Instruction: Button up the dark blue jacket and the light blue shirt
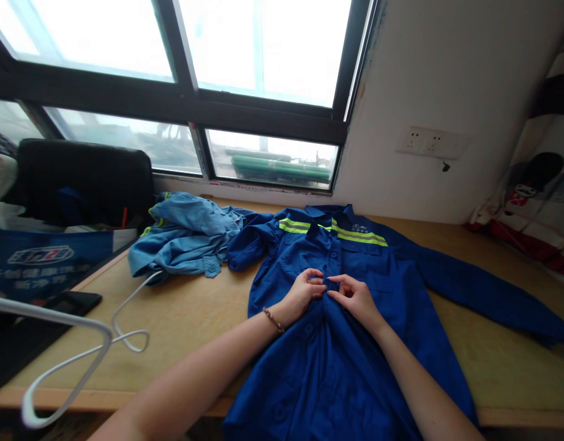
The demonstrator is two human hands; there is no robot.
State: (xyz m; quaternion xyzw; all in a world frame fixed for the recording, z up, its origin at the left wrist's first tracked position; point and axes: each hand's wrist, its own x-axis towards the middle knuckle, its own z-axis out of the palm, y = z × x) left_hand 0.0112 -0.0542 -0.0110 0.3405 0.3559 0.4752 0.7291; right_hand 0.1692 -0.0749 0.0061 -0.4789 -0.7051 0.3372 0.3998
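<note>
A dark blue work jacket [392,288] with yellow-green reflective strips lies front up on the table, its lower part hanging toward me over the near edge. My left hand [305,293] pinches the jacket's front placket around mid-chest, a beaded bracelet on that wrist. Close beside it, my right hand [353,295] grips the same placket between thumb and fingers. The fingertips of both hands nearly meet there, and whatever button lies between them is hidden. Other buttons show above and below the hands. One sleeve stretches right across the table; the other is bunched at the left.
A crumpled light blue garment [185,236] lies left of the jacket on the wooden table [208,324]. A white cable [125,337] loops at the left, near a dark phone [77,301]. Beyond stand a blue bag [47,257] and a black chair [84,174]. Windows and a wall socket [432,144] are behind.
</note>
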